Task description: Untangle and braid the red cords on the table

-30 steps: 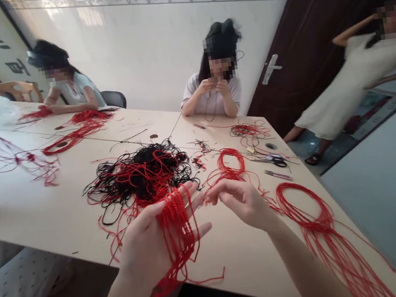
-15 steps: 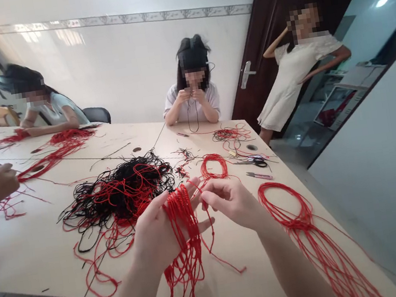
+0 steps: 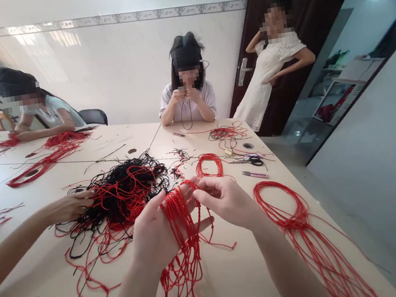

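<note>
Over the fingers of my left hand (image 3: 151, 232) hangs a bundle of red braided cords (image 3: 180, 215); its knotted ends dangle below the palm, past the table's near edge. My left thumb points up beside the bundle. At the left fingertips, my right hand (image 3: 228, 201) pinches one red cord between thumb and fingers, laying it against the others. That cord's loose tail (image 3: 220, 244) trails to the right of the bundle. Beyond my left hand lies a tangled pile of black and red cords (image 3: 123, 194).
A co-worker's hand (image 3: 74, 206) reaches into the pile from the left. Coiled red cords (image 3: 208, 165), black-handled scissors (image 3: 254, 161) and small pink-handled snips (image 3: 256, 174) lie ahead. A long red hank (image 3: 297, 218) lies right. Two people sit across the table; another stands by the door (image 3: 239, 28).
My right hand has brought the pinched cord left, onto my left fingers with the bundle. The co-worker's hand at left has moved right, into the tangled pile. The standing person has shifted left.
</note>
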Motion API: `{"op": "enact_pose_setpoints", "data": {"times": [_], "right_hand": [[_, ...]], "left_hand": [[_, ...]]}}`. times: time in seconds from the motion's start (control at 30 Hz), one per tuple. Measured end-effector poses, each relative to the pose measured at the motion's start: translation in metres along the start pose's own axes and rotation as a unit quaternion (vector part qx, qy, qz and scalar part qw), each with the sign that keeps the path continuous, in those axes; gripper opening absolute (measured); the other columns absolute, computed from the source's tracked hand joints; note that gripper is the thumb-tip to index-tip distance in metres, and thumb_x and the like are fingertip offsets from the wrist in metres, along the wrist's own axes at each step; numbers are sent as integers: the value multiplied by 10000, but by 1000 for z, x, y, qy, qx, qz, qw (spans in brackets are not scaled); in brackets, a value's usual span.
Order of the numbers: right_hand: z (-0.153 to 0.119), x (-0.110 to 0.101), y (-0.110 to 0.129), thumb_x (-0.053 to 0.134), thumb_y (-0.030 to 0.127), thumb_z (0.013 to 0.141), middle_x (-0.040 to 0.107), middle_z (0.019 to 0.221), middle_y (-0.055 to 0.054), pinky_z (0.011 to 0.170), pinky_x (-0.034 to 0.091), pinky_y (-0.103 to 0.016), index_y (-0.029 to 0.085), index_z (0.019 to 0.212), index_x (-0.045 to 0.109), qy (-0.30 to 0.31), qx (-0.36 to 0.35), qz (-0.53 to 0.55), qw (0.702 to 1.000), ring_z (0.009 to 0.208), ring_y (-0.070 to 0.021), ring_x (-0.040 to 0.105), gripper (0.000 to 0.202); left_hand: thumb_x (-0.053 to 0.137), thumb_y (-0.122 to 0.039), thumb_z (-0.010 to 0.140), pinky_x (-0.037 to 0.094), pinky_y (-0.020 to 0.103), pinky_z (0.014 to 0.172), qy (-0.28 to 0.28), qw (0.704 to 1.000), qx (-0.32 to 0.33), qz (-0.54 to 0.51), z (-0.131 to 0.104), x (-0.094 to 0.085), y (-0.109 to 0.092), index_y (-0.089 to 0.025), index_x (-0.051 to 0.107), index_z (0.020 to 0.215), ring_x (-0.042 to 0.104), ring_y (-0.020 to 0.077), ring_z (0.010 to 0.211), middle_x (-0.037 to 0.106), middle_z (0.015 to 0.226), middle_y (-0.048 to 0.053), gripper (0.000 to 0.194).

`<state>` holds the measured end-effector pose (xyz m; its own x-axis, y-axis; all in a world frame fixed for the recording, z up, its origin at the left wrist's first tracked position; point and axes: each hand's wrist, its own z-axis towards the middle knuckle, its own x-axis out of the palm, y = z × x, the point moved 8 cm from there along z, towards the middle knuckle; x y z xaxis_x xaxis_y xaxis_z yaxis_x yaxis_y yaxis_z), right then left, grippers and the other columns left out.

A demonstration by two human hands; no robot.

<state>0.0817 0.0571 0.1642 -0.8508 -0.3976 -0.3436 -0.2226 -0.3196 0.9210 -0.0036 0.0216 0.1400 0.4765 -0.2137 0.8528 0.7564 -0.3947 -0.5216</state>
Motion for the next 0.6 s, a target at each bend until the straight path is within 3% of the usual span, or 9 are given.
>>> {"op": "enact_pose_setpoints", "data": {"times": [0.2,0.3,0.43,0.6], "right_hand": [[0,6,0,532,458,825,568,657,-1,487,366,-215,154,812,626,16,8,-47,999,559,-101,483,318],[0,8,-2,544,432,820,518,609,12,471,332,-213,153,780,615,20,7,-55,998,535,-96,444,291],[1,7,0,475,346,859,571,681,-16,495,365,-224,159,901,625,15,-1,-13,1000,564,-111,484,244],[-1,13,1,529,426,831,538,640,5,484,351,-218,151,842,633,28,11,-35,999,537,-97,446,294]], "left_hand": [[389,-360,873,281,536,1025,12,1000,-8,11,0,5,2,-172,473,1323,497,302,1162,606,1193,127,496],[389,-345,875,290,523,1022,12,1000,-4,14,0,6,2,-175,470,1326,497,297,1162,609,1187,122,489],[388,-362,873,309,496,1017,0,1000,4,13,-1,2,-1,-164,473,1325,485,296,1172,610,1184,126,500],[352,-355,892,321,486,1005,14,1000,-1,24,-1,2,2,-174,420,1361,513,281,1140,625,1154,122,507]]}}
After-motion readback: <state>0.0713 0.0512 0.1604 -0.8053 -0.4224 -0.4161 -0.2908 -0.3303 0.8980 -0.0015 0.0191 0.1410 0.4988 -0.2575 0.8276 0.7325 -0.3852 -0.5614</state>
